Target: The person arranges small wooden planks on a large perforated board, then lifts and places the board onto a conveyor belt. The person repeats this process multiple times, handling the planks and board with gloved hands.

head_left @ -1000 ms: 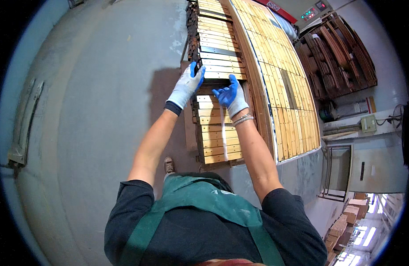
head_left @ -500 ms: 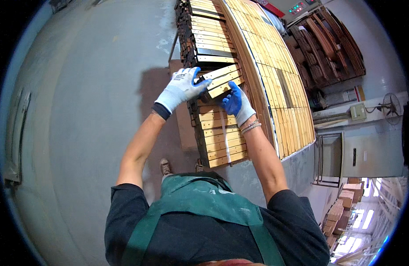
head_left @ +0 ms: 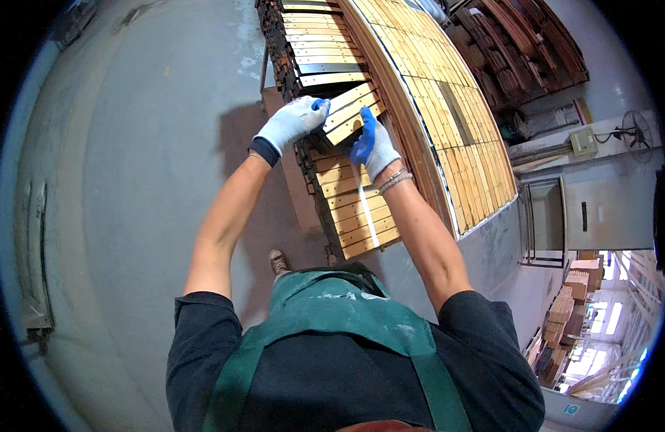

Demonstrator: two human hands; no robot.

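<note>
Between my two gloved hands sits a small block of light wooden slats (head_left: 353,115) with small dark holes, tilted against the rows around it. My left hand (head_left: 296,121), in a white and blue glove, is closed on the block's left end. At its right end my right hand (head_left: 374,144) grips with the blue-coated thumb and fingers, partly hidden under the block. Nearer me lies a stack of similar slats (head_left: 355,209) with a white strap (head_left: 366,209) across it. Beyond the block, another row of slats (head_left: 325,47) continues, dark at its left ends.
To the right of the slats runs a long raised stack with a pale wooden top (head_left: 448,108). Dark brown boards (head_left: 516,54) lie stacked at the far right, with a fan (head_left: 635,129) near them. Grey floor (head_left: 145,180) spreads to the left.
My left hand's fingers have closed in on the left end of the slat block. My right hand has drawn closer against its right end. The whole view has shifted slightly.
</note>
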